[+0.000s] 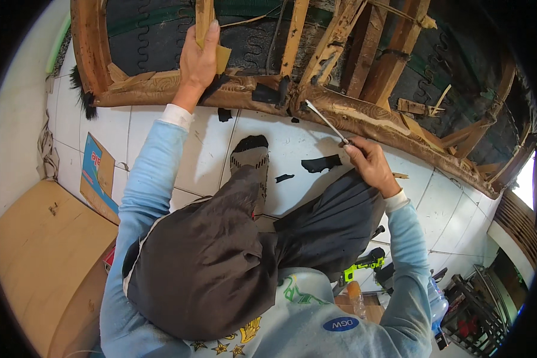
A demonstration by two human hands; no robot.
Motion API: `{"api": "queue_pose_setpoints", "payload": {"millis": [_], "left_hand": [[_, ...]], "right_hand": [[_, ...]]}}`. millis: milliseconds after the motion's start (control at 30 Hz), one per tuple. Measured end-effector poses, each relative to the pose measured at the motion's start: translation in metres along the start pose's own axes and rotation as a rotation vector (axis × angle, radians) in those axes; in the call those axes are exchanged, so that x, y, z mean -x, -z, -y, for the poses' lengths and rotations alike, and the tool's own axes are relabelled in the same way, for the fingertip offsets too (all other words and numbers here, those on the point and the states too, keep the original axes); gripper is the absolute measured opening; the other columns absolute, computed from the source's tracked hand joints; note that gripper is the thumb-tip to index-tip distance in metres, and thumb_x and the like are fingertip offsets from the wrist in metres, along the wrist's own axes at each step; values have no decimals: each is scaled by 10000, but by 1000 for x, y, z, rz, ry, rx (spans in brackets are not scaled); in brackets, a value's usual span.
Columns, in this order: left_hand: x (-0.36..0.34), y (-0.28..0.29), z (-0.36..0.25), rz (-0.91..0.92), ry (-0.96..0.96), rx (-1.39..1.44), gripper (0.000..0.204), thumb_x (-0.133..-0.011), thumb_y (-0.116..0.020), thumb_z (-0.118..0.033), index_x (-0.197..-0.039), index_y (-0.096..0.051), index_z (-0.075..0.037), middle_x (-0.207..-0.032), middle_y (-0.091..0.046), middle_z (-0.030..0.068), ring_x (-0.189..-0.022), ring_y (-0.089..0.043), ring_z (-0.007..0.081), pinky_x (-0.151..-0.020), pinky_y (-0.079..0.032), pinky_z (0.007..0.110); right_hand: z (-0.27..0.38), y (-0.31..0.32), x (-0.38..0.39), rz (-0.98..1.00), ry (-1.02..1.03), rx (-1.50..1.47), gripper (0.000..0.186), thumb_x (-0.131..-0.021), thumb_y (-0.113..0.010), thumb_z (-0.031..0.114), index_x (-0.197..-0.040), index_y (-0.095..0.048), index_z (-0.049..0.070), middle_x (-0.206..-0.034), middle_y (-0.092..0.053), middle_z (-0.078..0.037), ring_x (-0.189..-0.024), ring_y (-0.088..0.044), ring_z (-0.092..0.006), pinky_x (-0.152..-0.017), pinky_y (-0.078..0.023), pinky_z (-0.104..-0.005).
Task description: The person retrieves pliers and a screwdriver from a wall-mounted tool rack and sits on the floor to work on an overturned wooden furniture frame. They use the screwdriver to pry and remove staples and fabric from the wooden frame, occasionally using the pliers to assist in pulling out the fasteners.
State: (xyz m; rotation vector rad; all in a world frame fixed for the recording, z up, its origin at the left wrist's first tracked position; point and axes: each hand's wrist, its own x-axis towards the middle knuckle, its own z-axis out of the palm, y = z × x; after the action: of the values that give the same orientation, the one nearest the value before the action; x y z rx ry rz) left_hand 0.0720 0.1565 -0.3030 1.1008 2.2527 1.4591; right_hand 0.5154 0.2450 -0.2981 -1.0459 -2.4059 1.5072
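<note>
A bare wooden furniture frame [364, 110], stripped of its cover, stretches across the far side, with zigzag springs [143, 39] against dark fabric behind it. My left hand [198, 62] is closed around an upright wooden slat [204, 13] of the frame, above the front rail. A yellowish flat piece [222, 58] shows beside that hand. In my right hand [373, 164] is a screwdriver [328, 122]; its handle is mostly hidden in my fingers. The screwdriver's tip points up and left at the rail, near a joint; whether it touches cannot be told.
Black fabric scraps [321, 163] lie on the white tiled floor [203, 152]. At left are a printed cardboard piece [98, 176] and a brown board [48, 250]. A bright green power tool [364, 262], an orange-capped bottle [356, 298] and a metal rack [480, 304] are at lower right.
</note>
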Motion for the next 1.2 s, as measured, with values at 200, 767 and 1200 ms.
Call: {"api": "queue_pose_setpoints", "payload": {"millis": [200,767,1200], "left_hand": [[1,0,-6,-18,4,-42,789,-1022,-561,-719,-1287,-634,21,-1075,-724,177,-1024,-701,308,-951,-520,401],[-1,-3,-2,-40,-48,-37,785,-996,-629,-700,-1298,-649,24,-1156,-738,226,-1099,-709,367,-980,-524,424],[1,-6,-3,-37,-8,-36,742,-989,-666,-663,-1275,-665,21,-1129,-755,235,-1076,-727,384,-951,-543,437]], "right_hand": [[-18,-13,3,158,-229,-379,348,-1069,-686,306,-1157,-716,-30,-722,-668,-113,-610,-624,-182,-591,-500,-360],[-27,-12,-15,469,-398,-849,531,-1144,-503,494,-1055,-682,2,-621,-467,11,-479,-400,-76,-457,-353,-274],[-30,-53,-2,54,-87,-365,606,-1147,-440,563,-1021,-683,22,-632,-540,-16,-479,-445,-150,-484,-376,-308]]}}
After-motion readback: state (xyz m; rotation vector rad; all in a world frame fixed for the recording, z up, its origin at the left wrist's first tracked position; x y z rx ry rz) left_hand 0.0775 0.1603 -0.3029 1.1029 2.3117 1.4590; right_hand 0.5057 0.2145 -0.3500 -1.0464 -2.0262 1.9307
